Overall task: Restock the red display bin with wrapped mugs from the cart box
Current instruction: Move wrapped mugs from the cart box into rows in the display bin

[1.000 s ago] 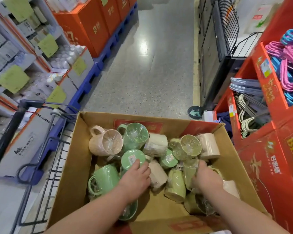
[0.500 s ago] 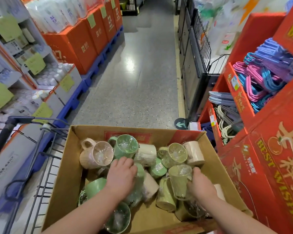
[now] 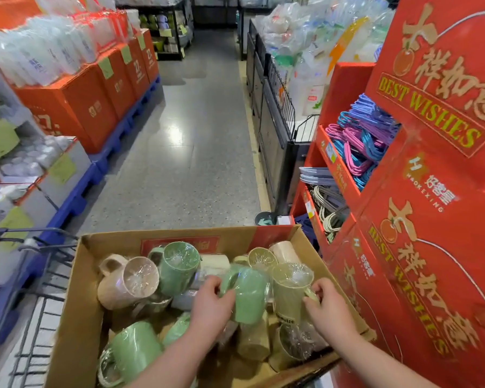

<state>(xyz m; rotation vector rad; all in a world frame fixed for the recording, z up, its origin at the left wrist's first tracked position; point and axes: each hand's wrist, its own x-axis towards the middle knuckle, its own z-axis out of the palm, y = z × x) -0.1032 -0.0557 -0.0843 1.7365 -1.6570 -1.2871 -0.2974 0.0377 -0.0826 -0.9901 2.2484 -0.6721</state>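
**Wrapped mugs (image 3: 177,268): two-hand grasp inside the cart box**

My left hand (image 3: 212,308) is curled round the side of a green mug (image 3: 251,301), with fingers and thumb clamped on its film wrap. My right hand (image 3: 329,312) grips a pale yellow mug (image 3: 287,295) at its handle. That mug stands upright with film stretched over its mouth. The two held mugs are side by side; I cannot tell whether they touch. Both are at the top of the pile in the cardboard box (image 3: 76,317), which rests on the wire cart (image 3: 37,340).

Edges: the box's right wall runs just beside my right hand. Close behind that wall rises the red display (image 3: 431,247), whose open compartments hold coloured hangers (image 3: 361,141). A pink mug (image 3: 126,281) lies on its side near the left wall, with bare cardboard beside it. Aisle floor (image 3: 179,169) runs open beyond the box's far wall.

Hidden: my forearms cover the mugs nearest me, and the frame's lower edge cuts off the near wall. I cannot tell whether the held mugs are clear of the pile. The frame also cuts off the display's right part.
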